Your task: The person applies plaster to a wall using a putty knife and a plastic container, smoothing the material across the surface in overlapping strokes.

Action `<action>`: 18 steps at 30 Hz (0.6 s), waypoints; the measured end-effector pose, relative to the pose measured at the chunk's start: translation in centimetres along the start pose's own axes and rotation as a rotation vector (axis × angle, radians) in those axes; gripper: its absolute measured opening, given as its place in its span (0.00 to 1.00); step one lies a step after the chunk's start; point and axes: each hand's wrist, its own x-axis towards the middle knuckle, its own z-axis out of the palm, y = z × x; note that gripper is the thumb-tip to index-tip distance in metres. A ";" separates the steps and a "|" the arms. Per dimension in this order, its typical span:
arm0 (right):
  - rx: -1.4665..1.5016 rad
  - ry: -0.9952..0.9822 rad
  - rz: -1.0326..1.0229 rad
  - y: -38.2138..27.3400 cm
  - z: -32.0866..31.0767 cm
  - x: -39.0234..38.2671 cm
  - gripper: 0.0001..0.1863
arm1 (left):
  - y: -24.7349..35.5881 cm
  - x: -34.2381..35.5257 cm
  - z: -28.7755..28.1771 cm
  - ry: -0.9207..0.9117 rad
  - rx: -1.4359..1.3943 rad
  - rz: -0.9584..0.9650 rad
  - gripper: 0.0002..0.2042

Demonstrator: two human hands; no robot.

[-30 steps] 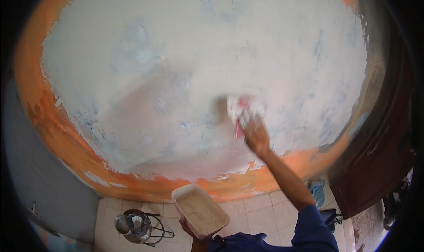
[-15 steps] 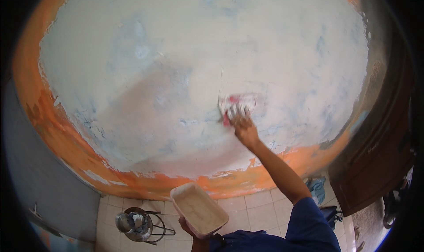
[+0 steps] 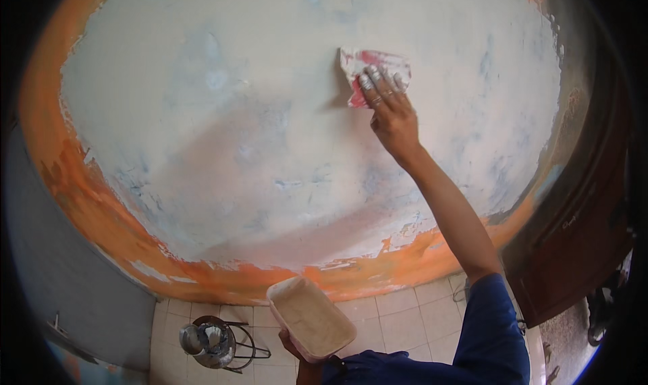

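Note:
My right hand (image 3: 388,108) is raised high against the wall (image 3: 236,115) and presses a flat red scraper (image 3: 368,64), smeared with white putty, onto its whitish surface. Putty coats my fingertips. My left hand (image 3: 297,351) is low near the bottom edge and holds a pale rectangular tray (image 3: 310,317) of putty from underneath; only a few fingers show. Most of the wall is covered in white filler, with orange paint left around the edges.
A metal stool frame (image 3: 236,344) with a putty-stained metal pot (image 3: 199,338) stands on the tiled floor at lower left. A dark brown wooden door (image 3: 574,230) is at the right. A grey wall (image 3: 74,277) meets the orange one at the left.
My right hand has swept the scraper upward and slightly left across the wall, from mid-height to near the top. The tray in my left hand has stayed in place.

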 end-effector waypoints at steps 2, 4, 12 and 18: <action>0.023 -0.084 -0.015 -0.4 2.8 -4.1 0.34 | -0.5 0.3 -1.3 0.050 -0.311 -0.103 0.34; 0.060 -0.169 -0.033 -2.2 4.1 -7.6 0.34 | -0.6 0.4 -1.8 0.094 -0.256 -0.072 0.34; 0.331 -0.578 -0.003 -13.1 1.9 -25.2 0.33 | 0.1 -0.4 -1.7 0.072 -0.262 -0.064 0.34; 0.230 -0.298 -0.036 -9.0 -0.9 -11.6 0.32 | 0.8 -0.5 -1.7 0.042 -0.330 -0.028 0.35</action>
